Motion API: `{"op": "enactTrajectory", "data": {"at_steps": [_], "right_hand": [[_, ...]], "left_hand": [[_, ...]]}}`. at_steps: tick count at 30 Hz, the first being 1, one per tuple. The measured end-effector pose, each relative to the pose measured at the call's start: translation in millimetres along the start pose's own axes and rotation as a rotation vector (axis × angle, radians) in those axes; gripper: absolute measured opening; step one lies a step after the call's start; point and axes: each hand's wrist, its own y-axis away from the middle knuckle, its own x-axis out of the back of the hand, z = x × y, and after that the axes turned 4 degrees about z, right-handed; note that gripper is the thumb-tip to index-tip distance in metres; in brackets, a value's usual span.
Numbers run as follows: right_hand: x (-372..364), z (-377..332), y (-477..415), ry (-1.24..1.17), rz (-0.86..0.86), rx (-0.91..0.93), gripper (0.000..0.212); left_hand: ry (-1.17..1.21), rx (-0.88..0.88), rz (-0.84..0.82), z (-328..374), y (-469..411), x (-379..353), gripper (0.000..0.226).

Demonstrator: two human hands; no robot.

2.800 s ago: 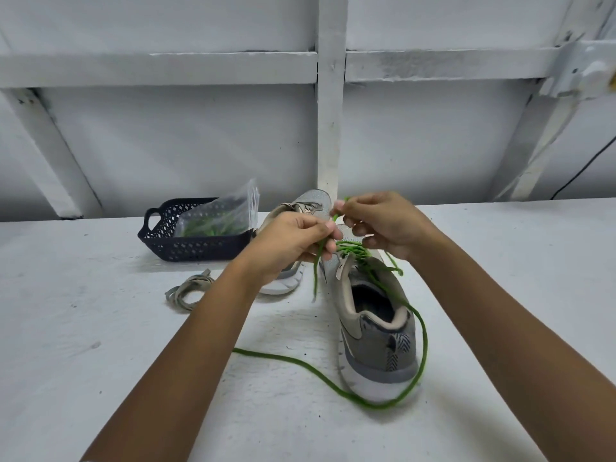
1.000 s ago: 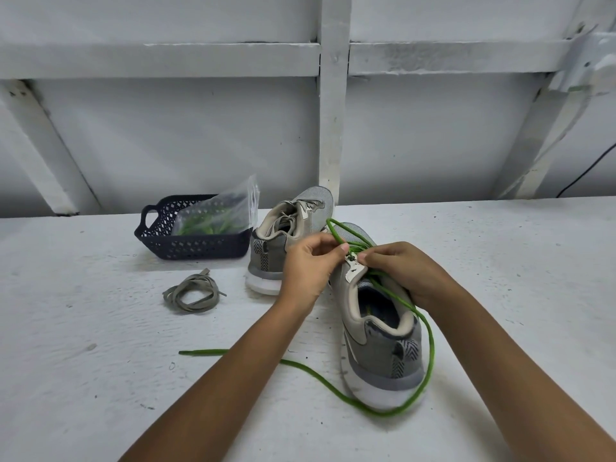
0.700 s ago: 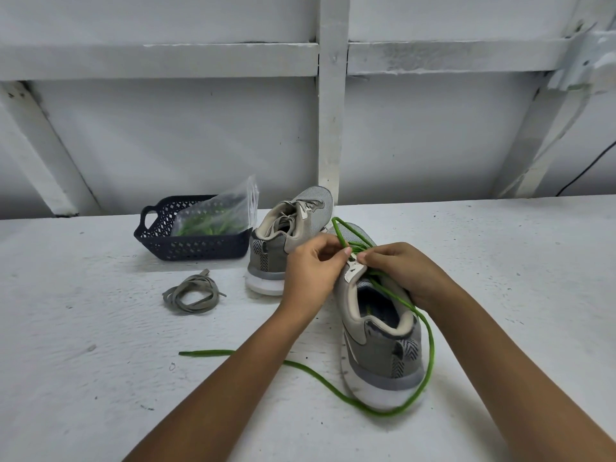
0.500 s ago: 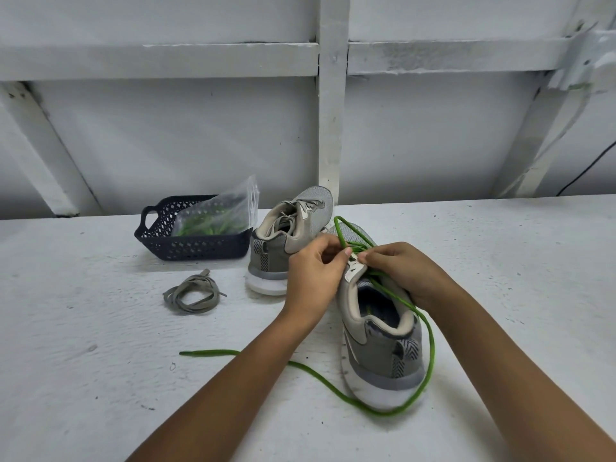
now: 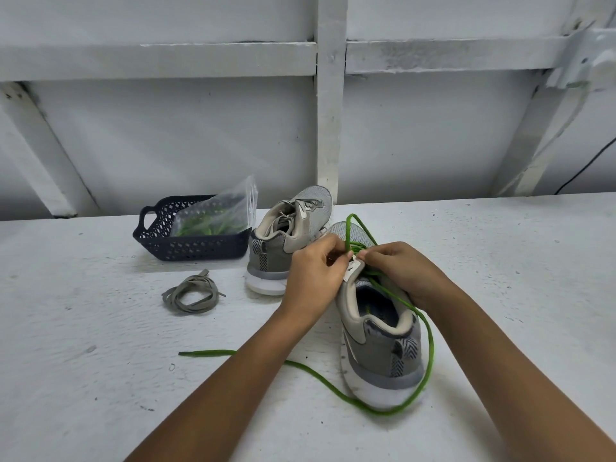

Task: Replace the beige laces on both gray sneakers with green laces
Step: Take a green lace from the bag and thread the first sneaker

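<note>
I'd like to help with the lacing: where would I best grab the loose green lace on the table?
Likely near its free tip: there the green lace lies flat and straight on bare table, so pinch it from above. Farther on it runs under the left arm and round the heel of the near sneaker.
</note>
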Motion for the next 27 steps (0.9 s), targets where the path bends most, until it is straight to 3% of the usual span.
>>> {"op": "enactTrajectory", "data": {"at_steps": [5, 12, 15, 18, 23, 25, 27], "right_hand": [[0, -1, 0, 0.054, 0.01, 0.013, 0.024], [4, -9, 1, 0.169, -0.067, 0.061, 0.019], [4, -10, 4, 0.169, -0.104, 0.069, 0.021], [1, -9, 6, 0.186, -0.033, 0.115, 0.015], [5, -8, 9, 0.292, 0.143, 0.207, 0.01], [9, -10, 11, 0.21, 0.222, 0.213, 0.013], [16, -15, 12, -0.037, 0.259, 0.189, 0.018]], "left_hand": [[-0.016, 0.045, -0.049, -3, -6, 2, 0.007], [-0.006, 0.069, -0.137, 2, 3, 9, 0.029], [-0.135, 0.057, -0.214, 7, 10, 6, 0.038], [-0.174, 0.091, -0.158, 10, 15, 0, 0.024], [-0.125, 0.149, -0.102, 12, 21, -5, 0.025], [-0.097, 0.172, -0.1, 13, 23, -5, 0.029], [-0.086, 0.196, -0.094, 14, 24, -4, 0.034]]}}
